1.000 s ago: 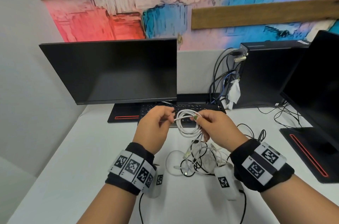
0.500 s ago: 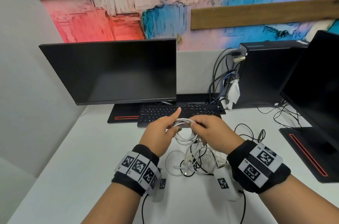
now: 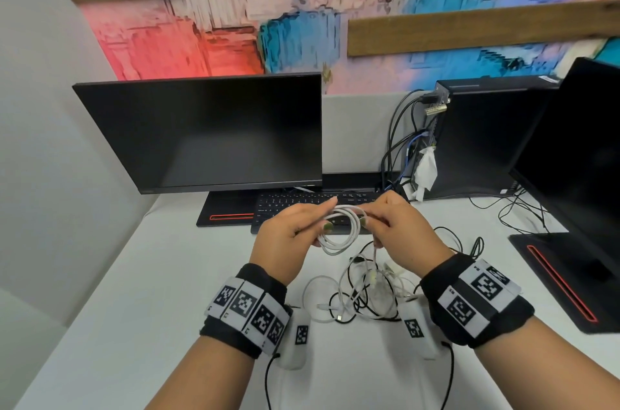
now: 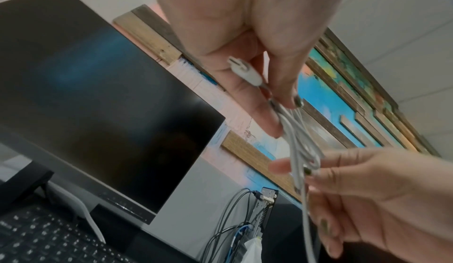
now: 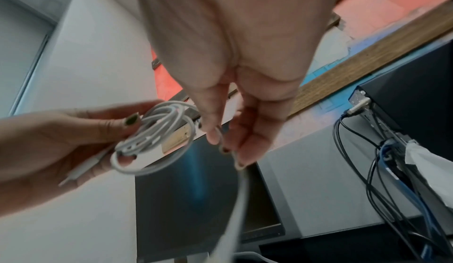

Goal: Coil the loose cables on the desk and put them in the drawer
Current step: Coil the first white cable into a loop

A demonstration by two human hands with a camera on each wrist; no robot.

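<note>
Tangling, perhaps, loose cables (image 3: pixel 360 295) below keyboard (image 3: pixel 302 205).

black flat monitor (image 3: pixel 214 134) behind black keyboard (image 3: pixel 302 205) | black computer tower (image 3: pixel 486 138) right of it | tangle of loose white and black cables (image 3: pixel 362 295) on white surface (image 3: pixel 134 292), before keyboard

The scene is viewed from head height, forward and down across the white table (image 3: pixel 100 292). The left hand (image 4: pixel 245 40) is viewed at close range from its wrist, upward toward the black flat monitor (image 4: pixel 98 112). The right hand (image 5: pixel 232 54) is viewed likewise from its wrist. The coiled white cable (image 3: pixel 339 228) and the black monitor are shared by all three views.
</note>
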